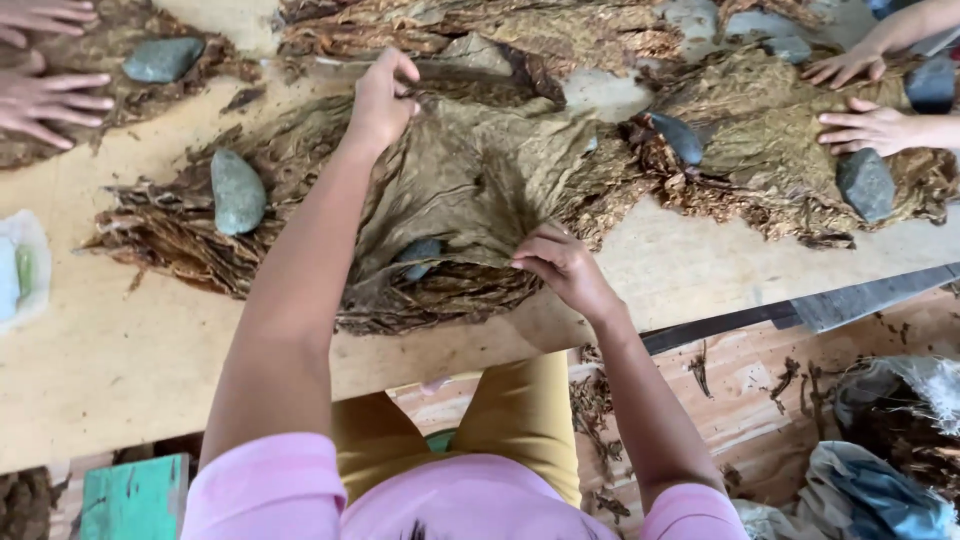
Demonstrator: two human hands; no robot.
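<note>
A large, limp brown dried leaf (470,175) lies spread across the middle of the wooden tabletop (120,370), stretched between the person's two hands on top of a pile of darker leaves (180,235).

The left hand (382,98) reaches to the far edge of the leaf, arm nearly straight and extended away from the body, fingers curled into a pinch that grips the leaf's far margin and lifts it slightly off the pile. The right hand (562,265) sits nearer the body at the leaf's near edge, wrist bent, fingertips pressed together on a fold of the leaf; the forearm angles back toward the near right.

A grey stone (420,256) shows partly under the leaf just left of the right hand. A larger grey-green stone (237,190) rests on the leaf pile to the left, and a dark stone (680,138) lies on leaves to the right.

At the far left, another person's hands (45,95) lie flat on leaves beside a stone (162,58). At the far right, a second co-worker's hands (865,125) press on another leaf heap (770,150).
</note>
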